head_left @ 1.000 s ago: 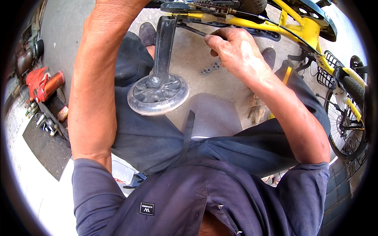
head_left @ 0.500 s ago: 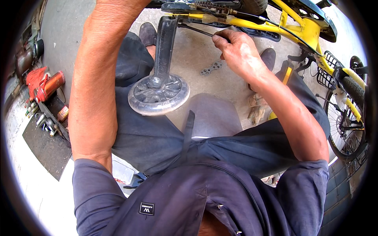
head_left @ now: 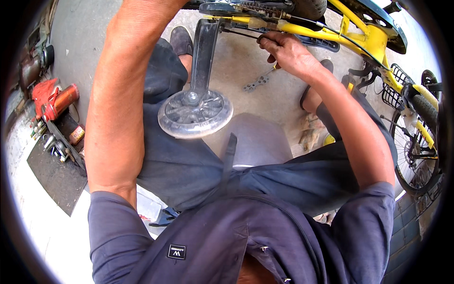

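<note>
A thin tool [head_left: 273,70] is being gripped in the closed right hand [head_left: 288,52], the fingers curled around its handle just under the yellow frame [head_left: 331,33] of a small bicycle. The tool's tip is being hidden by the hand and the frame, so what it is meeting cannot be told. The right forearm is being held out forward and slightly inward from the lower right, bent at the elbow, with the wrist raised toward the frame.

The left arm is being stretched straight up the picture, and its hand is being cut off by the upper edge, so its grip cannot be told.

Between the two arms, a black bracket [head_left: 204,52] is being seen hanging down from the frame, with a clear training wheel [head_left: 195,113] at its lower end, resting close above the person's left thigh. A small metal plate [head_left: 255,85] with holes is lying on the concrete floor [head_left: 269,102] just below the right hand.

Further out, a red tool [head_left: 59,102] and a black mat [head_left: 54,173] with small parts are lying at the left, well apart from the hands. The bicycle's wire basket [head_left: 395,90] and a spoked wheel [head_left: 418,151] are showing at the right edge.
</note>
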Motion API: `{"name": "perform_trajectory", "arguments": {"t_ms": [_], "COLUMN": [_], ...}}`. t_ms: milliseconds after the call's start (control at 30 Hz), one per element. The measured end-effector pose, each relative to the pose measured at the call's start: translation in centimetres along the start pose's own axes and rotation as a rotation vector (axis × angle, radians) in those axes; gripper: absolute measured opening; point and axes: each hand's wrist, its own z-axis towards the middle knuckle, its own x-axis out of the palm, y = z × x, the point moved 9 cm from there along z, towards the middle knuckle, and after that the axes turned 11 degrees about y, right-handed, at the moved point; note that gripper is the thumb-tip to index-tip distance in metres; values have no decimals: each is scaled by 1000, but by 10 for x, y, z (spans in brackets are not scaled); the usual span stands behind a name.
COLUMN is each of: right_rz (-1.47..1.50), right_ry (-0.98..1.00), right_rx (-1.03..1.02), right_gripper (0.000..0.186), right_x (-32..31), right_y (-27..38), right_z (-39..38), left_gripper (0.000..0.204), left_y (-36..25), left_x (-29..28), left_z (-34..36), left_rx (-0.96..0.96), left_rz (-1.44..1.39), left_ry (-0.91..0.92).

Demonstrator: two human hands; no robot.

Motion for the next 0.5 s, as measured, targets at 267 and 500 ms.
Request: {"name": "perform_trajectory", "arguments": {"t_ms": [267,500], "right_rz": [-246,-319], "right_ry": [-280,-331], "right_rx": [-21,-56], "right_gripper": [39,40], "right_x": [-12,11], "right_y": [43,85], "right_z": [-31,-54], "left_gripper": [27,29], "left_y": [29,30], "left_x": [8,10], "left_z": [9,9], "left_rx": [-121,-121], "left_rz": [83,71], "left_ry": [1,-4]}}
